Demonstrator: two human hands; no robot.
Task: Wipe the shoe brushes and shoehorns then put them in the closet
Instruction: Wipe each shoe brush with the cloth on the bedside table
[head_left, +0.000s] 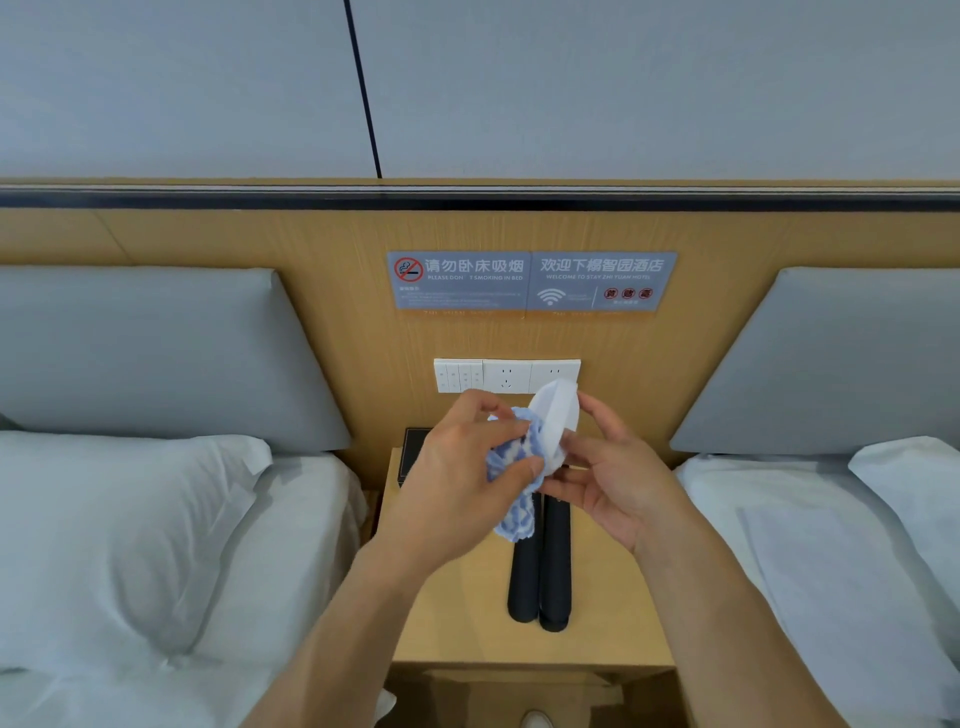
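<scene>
My right hand (608, 478) holds a white plastic shoe brush (555, 415) upright above the nightstand, fingers curled round its lower end. My left hand (467, 467) pinches a blue-and-white cloth (514, 467) against the brush's left side. The cloth's tail hangs down below my fingers. Two black shoehorns (540, 566) lie side by side on the wooden nightstand (457, 613), right under my hands; their far ends are hidden by the cloth and hands.
A dark box (413, 452) sits at the nightstand's back left. White beds with pillows flank it on the left (156, 519) and right (857, 545). A switch and socket panel (506, 374) is on the wooden wall just behind the brush.
</scene>
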